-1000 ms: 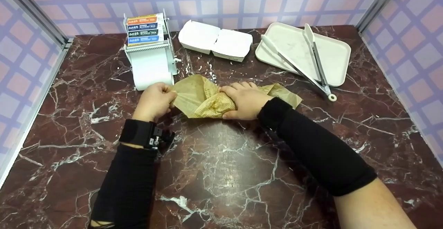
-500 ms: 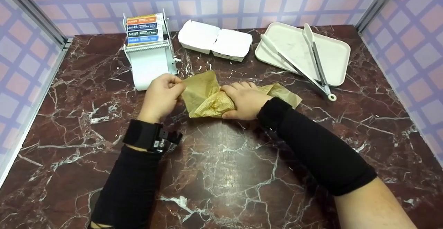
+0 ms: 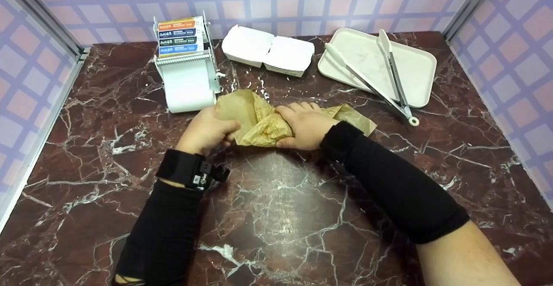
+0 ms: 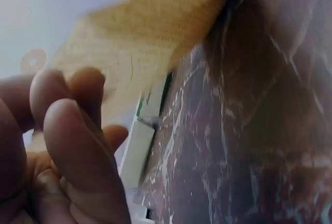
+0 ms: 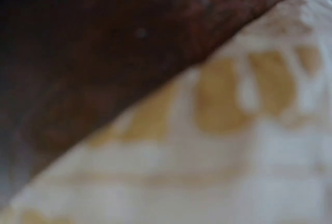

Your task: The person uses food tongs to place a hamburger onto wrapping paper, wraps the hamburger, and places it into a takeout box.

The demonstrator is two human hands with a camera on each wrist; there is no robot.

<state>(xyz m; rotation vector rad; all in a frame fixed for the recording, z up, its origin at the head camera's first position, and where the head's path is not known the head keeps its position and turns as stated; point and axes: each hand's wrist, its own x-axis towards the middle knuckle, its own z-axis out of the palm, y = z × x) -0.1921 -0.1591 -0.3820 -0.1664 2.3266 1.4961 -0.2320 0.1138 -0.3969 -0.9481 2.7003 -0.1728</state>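
A brown printed sheet of food wrapping paper [image 3: 265, 132] lies folded into a bundle mid-table, its contents hidden. Its left flap [image 3: 235, 106] spreads loose beside my left hand [image 3: 205, 130], which pinches the flap's edge. In the left wrist view, curled fingers [image 4: 78, 136] meet at the printed paper [image 4: 135, 42], which rises off the table. My right hand [image 3: 309, 126] presses on the bundle, fingers extended over the top and thumb along the near side. Another paper end [image 3: 352, 117] sticks out right of it. Blurred paper [image 5: 218, 146] fills much of the right wrist view.
A label dispenser [image 3: 183, 57] with a white roll [image 3: 190, 96] stands behind my left hand. Further back are an open white carton [image 3: 268, 50] and a pale tray [image 3: 414, 70] with tongs [image 3: 395, 78] across it. White crumbs [image 3: 263, 89] lie behind the paper.
My left hand first lifts the left flap rightward, then lowers it again, ending slightly right of where it started. The right hand stays on the bundle.
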